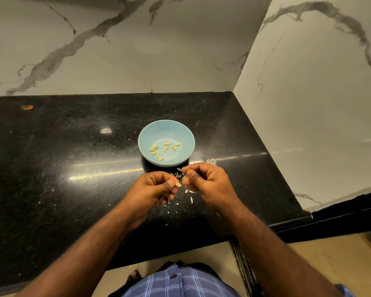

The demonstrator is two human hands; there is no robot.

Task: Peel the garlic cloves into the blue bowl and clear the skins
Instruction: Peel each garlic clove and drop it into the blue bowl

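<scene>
Head view is showing the left hand [156, 186] pinching a clove [178, 184], the right hand [204, 179] pinching skin [185, 176], the bowl [150, 133] lying just ahead, nearer the left.

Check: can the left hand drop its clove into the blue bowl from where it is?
Probably yes. The left hand pinches a peeled garlic clove just in front of the blue bowl, with only bare countertop and scattered skins between. The right hand sits beside that path, not across it.
</scene>
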